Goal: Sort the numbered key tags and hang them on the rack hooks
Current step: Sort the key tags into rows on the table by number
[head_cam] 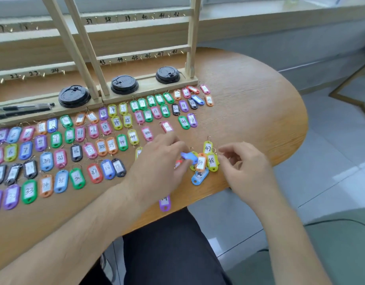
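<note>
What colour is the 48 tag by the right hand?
The 48 tag is lime green; head view.

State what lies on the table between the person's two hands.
Head view: a small pile of key tags, including 47 and 48, lies between left hand and right hand.

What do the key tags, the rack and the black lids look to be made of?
Key tags: glossy coloured plastic, apparently with paper number inserts and thin metal rings. Rack: pale, bare-looking wood with small brass-coloured hooks. Black lids: moulded plastic with a slight sheen, likely disposable cup lids.
</note>
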